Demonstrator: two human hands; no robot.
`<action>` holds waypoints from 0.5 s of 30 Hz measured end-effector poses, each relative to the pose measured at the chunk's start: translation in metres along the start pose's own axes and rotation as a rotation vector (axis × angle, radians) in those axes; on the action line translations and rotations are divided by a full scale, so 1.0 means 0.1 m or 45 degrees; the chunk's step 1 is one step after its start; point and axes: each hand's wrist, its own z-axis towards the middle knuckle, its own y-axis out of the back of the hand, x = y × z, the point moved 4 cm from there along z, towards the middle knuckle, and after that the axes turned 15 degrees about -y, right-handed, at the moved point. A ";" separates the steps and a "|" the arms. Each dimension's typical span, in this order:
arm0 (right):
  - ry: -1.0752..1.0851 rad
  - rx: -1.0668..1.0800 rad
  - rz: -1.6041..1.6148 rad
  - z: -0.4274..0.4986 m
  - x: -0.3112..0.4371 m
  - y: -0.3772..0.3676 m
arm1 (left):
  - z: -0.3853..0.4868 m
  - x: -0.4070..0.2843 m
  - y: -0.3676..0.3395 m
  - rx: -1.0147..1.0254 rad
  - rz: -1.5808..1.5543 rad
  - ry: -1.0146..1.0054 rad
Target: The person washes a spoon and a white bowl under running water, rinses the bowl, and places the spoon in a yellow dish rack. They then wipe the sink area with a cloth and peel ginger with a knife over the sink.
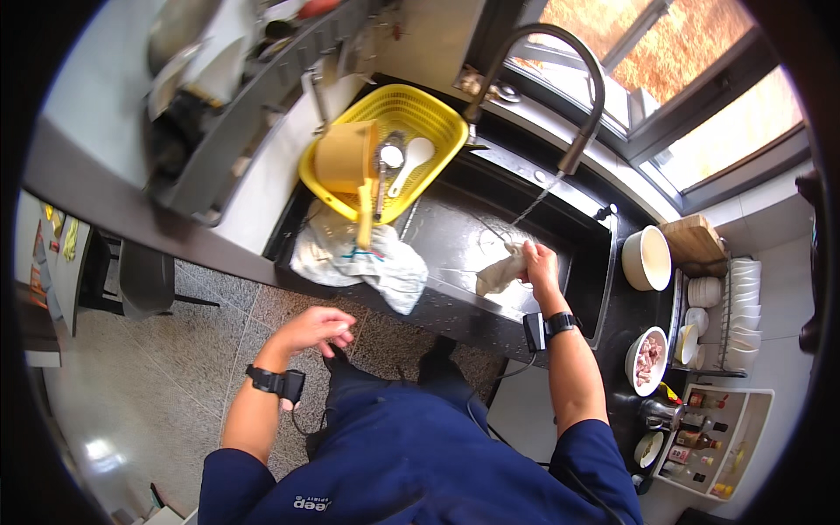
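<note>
My right hand [541,266] grips a crumpled, off-white wet cloth [500,274] over the black sink [453,226]. A thin stream of water [535,203] falls from the gooseneck faucet [581,147] near the cloth. My left hand [315,331] hangs in the air in front of the counter, over the floor, with loosely bent fingers and nothing in them. Closest to it is a white rag [367,262] draped over the counter's front edge. Behind that rag stands a yellow plastic basket [453,134] with a yellow handled pot [338,157] and a white spoon [415,161] inside.
Right of the sink are a cream-coloured container [646,259], a wooden cutting board [689,236] and a white bowl of raw meat pieces [646,361]. A dish rack [725,315] and a tray of bottles [741,433] stand farther right. A knife holder [262,125] hangs at left.
</note>
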 end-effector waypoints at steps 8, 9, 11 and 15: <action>-0.035 0.420 0.322 0.49 0.46 0.44 | 2.48 -1.03 -1.59 0.002 0.042 -0.293; -0.036 0.356 0.305 0.56 0.53 0.45 | 2.74 -1.10 -1.68 -0.081 -0.028 -0.271; 0.013 0.301 0.327 0.67 0.68 0.43 | 3.12 -1.17 -1.81 -0.213 -0.213 -0.273; 0.070 0.336 0.334 0.77 0.97 0.40 | 3.64 -1.24 -1.95 -0.415 -0.241 -0.346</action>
